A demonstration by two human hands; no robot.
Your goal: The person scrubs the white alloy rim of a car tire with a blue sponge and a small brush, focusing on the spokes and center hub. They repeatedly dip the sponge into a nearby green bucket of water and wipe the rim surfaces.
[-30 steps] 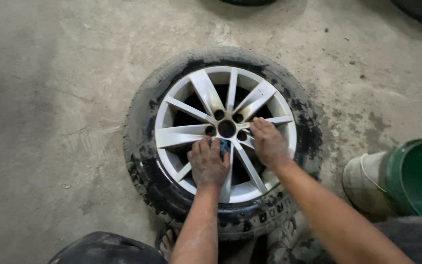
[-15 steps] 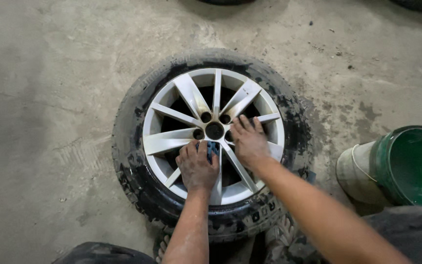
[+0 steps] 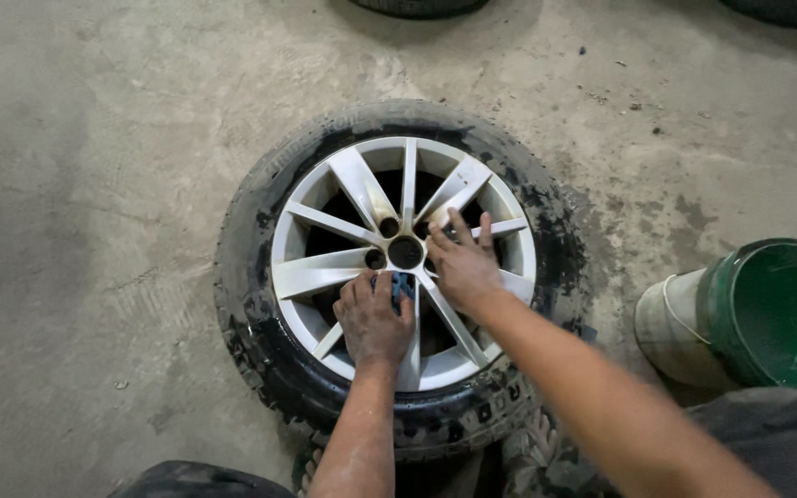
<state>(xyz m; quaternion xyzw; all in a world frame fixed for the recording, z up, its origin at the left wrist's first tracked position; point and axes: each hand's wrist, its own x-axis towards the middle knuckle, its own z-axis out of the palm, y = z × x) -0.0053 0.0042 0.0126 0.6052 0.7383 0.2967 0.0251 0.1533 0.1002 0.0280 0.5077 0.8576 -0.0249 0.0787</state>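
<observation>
One big stretch of grey concrete floor (image 3: 94, 184) fills my view, and on it a car wheel lies flat: a dirty black tyre (image 3: 251, 267) around a silver alloy rim (image 3: 325, 272) with thin paired spokes. To the right of the wheel, well apart from it, a bucket (image 3: 684, 323) lies tipped on its side with a green inside.

Both my hands are on the rim. My right hand (image 3: 463, 267) lies flat with the fingers (image 3: 458, 226) spread wide over the spokes just right of the hub hole (image 3: 405, 251), holding nothing that I can see. My left hand (image 3: 373, 318) sits just below the hub, fingers (image 3: 362, 290) curled narrow and pressing down on a small blue thing (image 3: 403, 288), perhaps a cloth or pad. That blue thing peeks out at the right edge of those fingers, against a lower spoke, between my two hands.
</observation>
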